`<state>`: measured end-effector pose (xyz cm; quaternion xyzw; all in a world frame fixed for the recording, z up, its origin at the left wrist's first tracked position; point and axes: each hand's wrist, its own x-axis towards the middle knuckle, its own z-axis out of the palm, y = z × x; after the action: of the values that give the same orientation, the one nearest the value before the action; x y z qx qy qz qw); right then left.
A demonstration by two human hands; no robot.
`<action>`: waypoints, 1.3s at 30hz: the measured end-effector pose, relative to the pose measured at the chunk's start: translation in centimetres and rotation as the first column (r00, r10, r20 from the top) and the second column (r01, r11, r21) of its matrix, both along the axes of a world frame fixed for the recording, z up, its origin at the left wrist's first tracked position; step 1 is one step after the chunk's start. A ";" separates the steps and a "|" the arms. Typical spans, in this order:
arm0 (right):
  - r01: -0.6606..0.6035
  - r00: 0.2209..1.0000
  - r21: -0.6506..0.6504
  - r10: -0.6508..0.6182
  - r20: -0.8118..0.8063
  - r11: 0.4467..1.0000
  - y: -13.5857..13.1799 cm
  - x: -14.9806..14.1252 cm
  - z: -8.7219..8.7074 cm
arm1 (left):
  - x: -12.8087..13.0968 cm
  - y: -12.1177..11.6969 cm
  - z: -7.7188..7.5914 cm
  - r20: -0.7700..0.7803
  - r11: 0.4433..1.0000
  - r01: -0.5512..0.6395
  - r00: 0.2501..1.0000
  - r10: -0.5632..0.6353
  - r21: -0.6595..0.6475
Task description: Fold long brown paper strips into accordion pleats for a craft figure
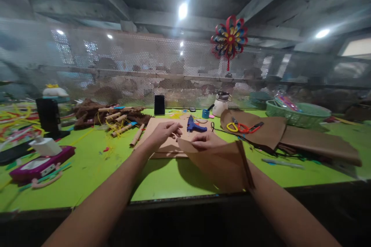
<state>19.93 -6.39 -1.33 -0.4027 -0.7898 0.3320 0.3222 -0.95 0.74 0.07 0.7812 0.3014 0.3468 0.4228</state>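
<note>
My right hand [206, 140] pinches a sheet of brown paper [216, 162] by its near-left corner; the sheet droops toward my right forearm and has a folded, darker right edge. To its left hovers my left hand [166, 131], fingers loosely bent and apart, with nothing seen in them. Both hands are above a tan board [158, 146] on the green table. Just beyond the hands, a blue hot glue gun [194, 124] lies on that board, its nozzle toward me.
Scissors [233, 126] with orange and yellow handles lie on brown paper [315, 142] at right. A green basket [298, 114] stands behind. Rolled paper tubes [118, 121] pile up at left, near a purple power strip [43, 164]. A dark phone [159, 105] stands at the back.
</note>
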 end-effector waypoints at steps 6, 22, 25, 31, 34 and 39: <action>0.062 0.978 0.165 -0.093 0.187 0.984 1.8 -0.9 -1.4 | 0.4 -0.5 -0.9 -0.288 0.993 0.109 0.953 -0.089 0.055; 0.073 0.905 0.402 -0.230 0.359 0.913 2.9 -0.1 -3.4 | 1.4 0.6 -4.4 -0.508 0.827 0.184 0.850 0.137 0.531; 0.066 0.908 0.387 -0.216 0.358 0.920 3.1 0.0 -3.6 | 1.6 0.8 -4.6 -0.514 0.801 0.197 0.843 0.156 0.566; 0.049 0.894 0.411 -0.223 0.389 0.910 3.2 0.2 -3.7 | 2.0 0.8 -5.3 -0.484 0.756 0.205 0.860 0.164 0.622; 0.030 0.886 0.432 -0.225 0.406 0.901 3.0 0.4 -3.6 | 2.1 0.7 -5.3 -0.474 0.746 0.215 0.867 0.152 0.631; -0.004 0.862 0.462 -0.231 0.452 0.887 2.7 0.7 -3.4 | 2.0 0.5 -4.9 -0.487 0.753 0.227 0.862 0.140 0.617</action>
<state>20.68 -3.70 -4.78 -0.4360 -0.8745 0.0067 0.2124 1.02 1.22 -4.86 0.9483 0.2412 0.2029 0.0359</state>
